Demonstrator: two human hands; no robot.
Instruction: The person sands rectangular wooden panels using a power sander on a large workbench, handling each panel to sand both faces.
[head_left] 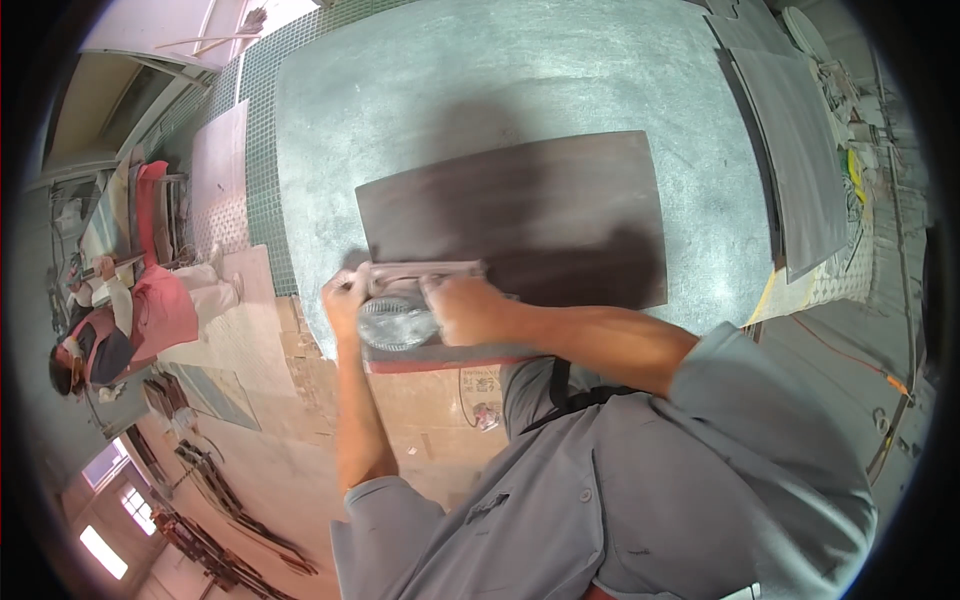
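Note:
A dark brown flat sheet (pixel 520 215) lies on a pale grey-green tabletop (pixel 580 90). Over its near left corner, my left hand (pixel 346 296) is closed on the left end of a pale bar-shaped tool (pixel 420 268). My right hand (pixel 466 310) curls around the same tool near its right end, slightly blurred. Between my hands, just below the bar, sits a round greyish disc (pixel 398 324) with a ribbed rim; whether it is joined to the bar I cannot tell. A reddish edge strip (pixel 440 364) runs along the near side beneath them.
Grey sheets (pixel 790 150) are stacked at the table's right. Green mesh (pixel 262 150) borders the left side. A co-worker in a red apron (pixel 165 305) stands at the far left. An orange cable (pixel 840 350) trails along the floor at right; cardboard (pixel 400 420) lies below the near edge.

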